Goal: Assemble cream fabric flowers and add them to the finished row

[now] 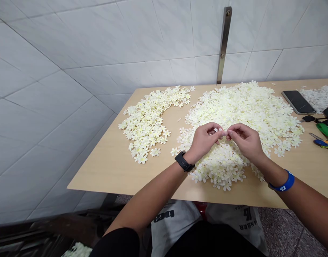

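Observation:
Over the large pile of pale yellow-white artificial flowers (pixel 241 103), both hands meet at their fingertips. My left hand (pixel 203 140), with a black watch (pixel 184 162) on its wrist, is closed around small white pieces (pixel 216 130) that peek out between the fingers. My right hand (pixel 246 142) pinches thumb against forefinger, touching the left fingertips; whatever sits in that pinch is too small to make out. A blue band (pixel 286 181) circles the right wrist. To the left, a second, smaller flower pile (pixel 145 123) curves across the tabletop (pixel 99 171).
A phone (pixel 298 101) lies at the right, beside a heap of small white pieces (pixel 320 96). Scissors (pixel 324 143) and a green-handled tool (pixel 326 131) rest near the right edge. A metal bracket (pixel 224 44) is fixed to the tiled wall (pixel 112 39) behind the table.

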`<control>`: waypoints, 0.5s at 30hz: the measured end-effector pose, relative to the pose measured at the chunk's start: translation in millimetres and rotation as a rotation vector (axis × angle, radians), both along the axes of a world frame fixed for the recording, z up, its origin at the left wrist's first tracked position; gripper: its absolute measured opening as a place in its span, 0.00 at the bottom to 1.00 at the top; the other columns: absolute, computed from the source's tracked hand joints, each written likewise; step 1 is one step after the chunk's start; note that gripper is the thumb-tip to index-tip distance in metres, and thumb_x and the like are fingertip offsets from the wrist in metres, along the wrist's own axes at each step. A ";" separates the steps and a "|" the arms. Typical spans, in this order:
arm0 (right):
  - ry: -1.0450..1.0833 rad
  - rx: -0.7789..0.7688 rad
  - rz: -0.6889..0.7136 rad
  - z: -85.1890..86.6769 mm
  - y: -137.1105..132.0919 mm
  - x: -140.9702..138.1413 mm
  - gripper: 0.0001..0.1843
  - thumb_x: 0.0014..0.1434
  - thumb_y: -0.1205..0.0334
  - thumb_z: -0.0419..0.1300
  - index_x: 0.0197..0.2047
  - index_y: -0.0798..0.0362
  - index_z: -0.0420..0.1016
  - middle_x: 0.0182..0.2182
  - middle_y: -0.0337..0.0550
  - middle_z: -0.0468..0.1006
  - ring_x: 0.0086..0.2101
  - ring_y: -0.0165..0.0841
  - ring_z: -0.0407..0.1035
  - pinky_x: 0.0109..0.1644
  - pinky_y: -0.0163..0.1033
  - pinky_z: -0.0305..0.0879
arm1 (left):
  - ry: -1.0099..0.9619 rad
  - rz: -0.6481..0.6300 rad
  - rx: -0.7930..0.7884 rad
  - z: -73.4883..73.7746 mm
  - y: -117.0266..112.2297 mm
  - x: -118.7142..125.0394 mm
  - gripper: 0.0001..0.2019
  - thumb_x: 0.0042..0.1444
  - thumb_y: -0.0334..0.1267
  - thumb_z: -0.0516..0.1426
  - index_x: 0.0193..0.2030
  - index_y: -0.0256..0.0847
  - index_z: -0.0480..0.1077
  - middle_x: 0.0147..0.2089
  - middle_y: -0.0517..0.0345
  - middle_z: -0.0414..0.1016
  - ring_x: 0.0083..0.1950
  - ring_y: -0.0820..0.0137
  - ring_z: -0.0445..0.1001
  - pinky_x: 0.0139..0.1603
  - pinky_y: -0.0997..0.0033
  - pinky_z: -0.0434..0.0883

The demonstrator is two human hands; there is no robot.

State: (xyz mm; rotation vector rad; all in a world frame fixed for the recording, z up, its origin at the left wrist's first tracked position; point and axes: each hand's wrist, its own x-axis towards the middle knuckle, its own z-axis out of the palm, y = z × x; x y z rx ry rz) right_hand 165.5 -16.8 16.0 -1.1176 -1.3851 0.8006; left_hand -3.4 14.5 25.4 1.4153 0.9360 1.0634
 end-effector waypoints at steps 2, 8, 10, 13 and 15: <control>0.002 -0.016 -0.009 0.7 0.7 0.4 0.08 0.60 0.57 0.66 0.33 0.51 0.76 0.25 0.39 0.77 0.27 0.32 0.74 0.33 0.39 0.72 | 0.045 -0.008 0.003 -0.7 1.6 -0.4 0.16 0.52 0.49 0.68 0.32 0.39 0.71 0.21 0.67 0.64 0.22 0.78 0.63 0.24 0.76 0.61; 0.049 -0.046 -0.014 -1.2 3.4 2.0 0.14 0.60 0.49 0.67 0.33 0.51 0.74 0.24 0.38 0.76 0.26 0.31 0.72 0.32 0.39 0.72 | 0.118 -0.046 0.086 -1.5 2.5 -2.3 0.11 0.62 0.45 0.61 0.36 0.39 0.70 0.26 0.63 0.70 0.26 0.77 0.64 0.29 0.75 0.61; 0.065 -0.058 -0.025 -2.4 4.3 3.1 0.16 0.60 0.47 0.67 0.34 0.50 0.73 0.25 0.38 0.75 0.27 0.31 0.72 0.33 0.39 0.72 | 0.109 -0.055 0.078 -0.6 1.7 -2.6 0.10 0.63 0.45 0.60 0.38 0.39 0.71 0.30 0.60 0.76 0.27 0.76 0.66 0.30 0.75 0.62; 0.044 -0.065 -0.040 -4.0 5.5 6.0 0.18 0.62 0.43 0.65 0.34 0.50 0.70 0.25 0.37 0.73 0.27 0.31 0.71 0.33 0.39 0.71 | 0.108 -0.018 0.065 -0.8 2.3 -3.7 0.12 0.65 0.47 0.58 0.39 0.40 0.72 0.28 0.59 0.77 0.25 0.77 0.63 0.27 0.75 0.60; -0.004 -0.051 -0.043 -4.5 5.8 8.7 0.19 0.65 0.42 0.61 0.33 0.49 0.68 0.25 0.37 0.71 0.27 0.31 0.69 0.32 0.38 0.69 | 0.097 0.004 0.065 -2.5 4.0 -4.9 0.13 0.68 0.48 0.55 0.39 0.40 0.72 0.25 0.61 0.72 0.23 0.77 0.60 0.26 0.74 0.58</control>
